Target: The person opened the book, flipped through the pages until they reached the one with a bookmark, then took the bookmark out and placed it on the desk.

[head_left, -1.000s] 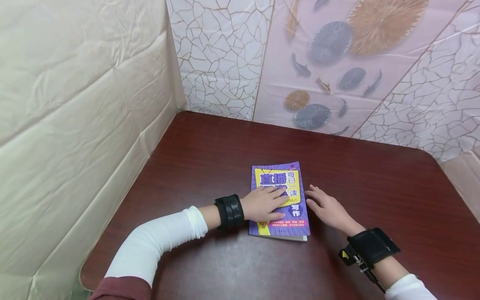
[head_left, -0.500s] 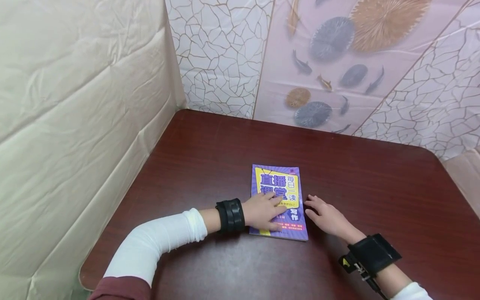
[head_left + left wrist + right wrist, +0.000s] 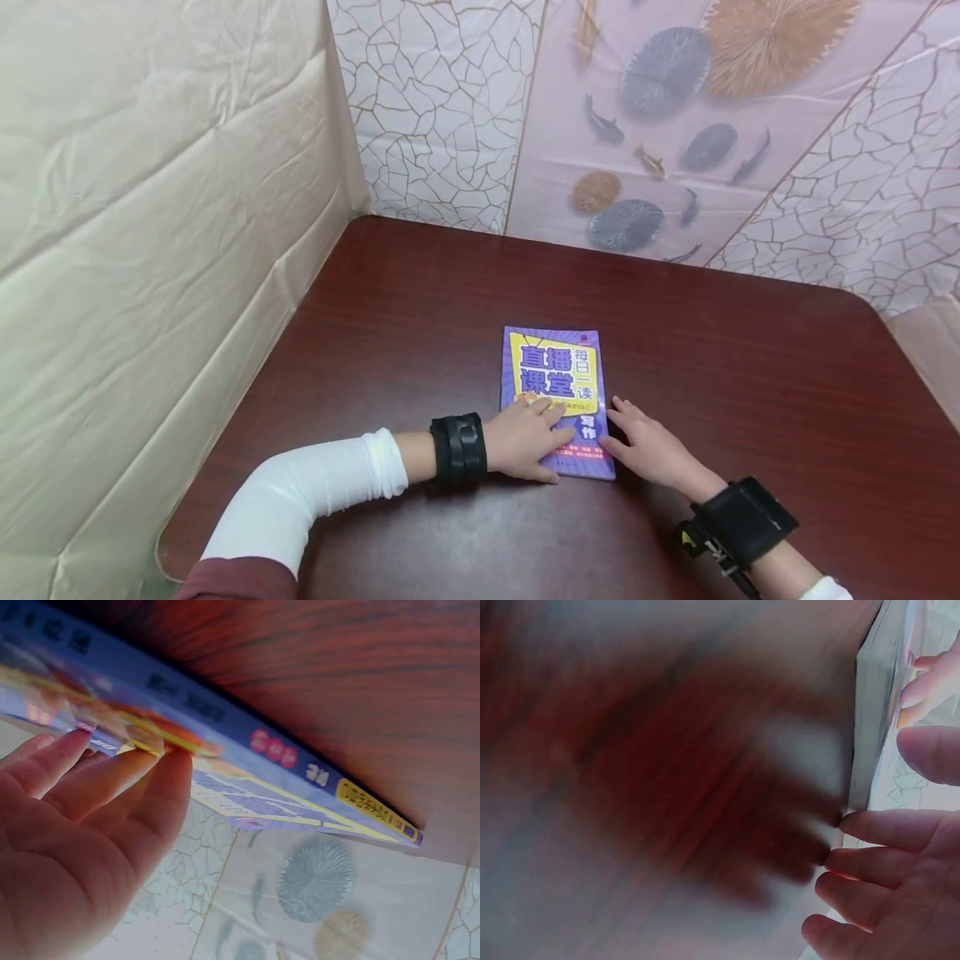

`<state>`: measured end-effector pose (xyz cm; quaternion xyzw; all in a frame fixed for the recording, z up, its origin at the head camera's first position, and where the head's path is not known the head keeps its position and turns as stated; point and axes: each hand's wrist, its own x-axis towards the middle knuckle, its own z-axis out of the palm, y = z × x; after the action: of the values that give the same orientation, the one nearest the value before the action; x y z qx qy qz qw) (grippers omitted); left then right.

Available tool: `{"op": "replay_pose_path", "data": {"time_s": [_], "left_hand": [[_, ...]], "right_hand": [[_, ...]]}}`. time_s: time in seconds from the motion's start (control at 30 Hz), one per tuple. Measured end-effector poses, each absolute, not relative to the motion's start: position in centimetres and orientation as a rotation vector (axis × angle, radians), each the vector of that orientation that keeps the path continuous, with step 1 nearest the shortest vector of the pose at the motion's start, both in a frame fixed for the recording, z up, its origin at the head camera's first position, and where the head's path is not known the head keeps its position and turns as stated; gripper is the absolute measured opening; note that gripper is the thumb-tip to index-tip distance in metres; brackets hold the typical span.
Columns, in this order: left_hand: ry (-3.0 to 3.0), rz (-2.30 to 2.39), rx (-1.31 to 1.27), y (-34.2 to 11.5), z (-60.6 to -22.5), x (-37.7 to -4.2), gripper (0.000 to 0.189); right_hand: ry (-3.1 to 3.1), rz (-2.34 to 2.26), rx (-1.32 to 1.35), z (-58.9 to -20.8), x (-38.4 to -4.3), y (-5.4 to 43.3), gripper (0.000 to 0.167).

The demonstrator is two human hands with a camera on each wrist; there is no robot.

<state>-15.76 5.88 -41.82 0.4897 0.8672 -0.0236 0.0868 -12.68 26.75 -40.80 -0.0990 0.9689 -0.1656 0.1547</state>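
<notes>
A closed paperback book [image 3: 552, 375] with a purple cover and a yellow panel lies flat on the dark red-brown table. On its lower left part rests my left hand [image 3: 522, 440], fingers spread and fairly straight. In the left wrist view, fingertips [image 3: 176, 761] touch the cover, and the printed spine [image 3: 292, 754] faces the camera. My right hand [image 3: 651, 446] is at the book's right edge, its fingers loosely extended. Seen from the right wrist, fingertips [image 3: 855, 821] meet the table close beside the page edges [image 3: 871, 720], with the thumb [image 3: 930, 754] near the cover.
The dark wooden table [image 3: 420, 292] extends around the book on all sides. A cream padded covering [image 3: 187, 208] stands along the left side. Behind the table hangs a patterned cloth [image 3: 622, 125]. Black straps [image 3: 459, 448] sit on both wrists.
The book's cover, slightly raised at its edges a second ago, now lies flat. My left hand has slid toward the near edge. My right hand has shifted slightly nearer, closer to the book.
</notes>
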Motion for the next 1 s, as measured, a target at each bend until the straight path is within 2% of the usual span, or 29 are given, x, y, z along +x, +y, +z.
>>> {"op": "replay_pose_path", "data": {"time_s": [0.6,0.8,1.0], "left_hand": [[2.611,0.001,1.552,6.1,-41.7,-16.5,0.055],[2.632,0.014,1.490,7.3,-41.8,-18.3,0.049],[2.644,0.043,1.427,8.3,-41.7,-18.7,0.047]], "right_hand": [[2.787,-0.505,-0.132,-39.9,-10.5,25.1,0.060],[2.763,-0.569,-0.140,-39.9,-9.8,24.4,0.059],[2.697,-0.693,-0.094,-39.2,-8.9,23.4,0.059]]}}
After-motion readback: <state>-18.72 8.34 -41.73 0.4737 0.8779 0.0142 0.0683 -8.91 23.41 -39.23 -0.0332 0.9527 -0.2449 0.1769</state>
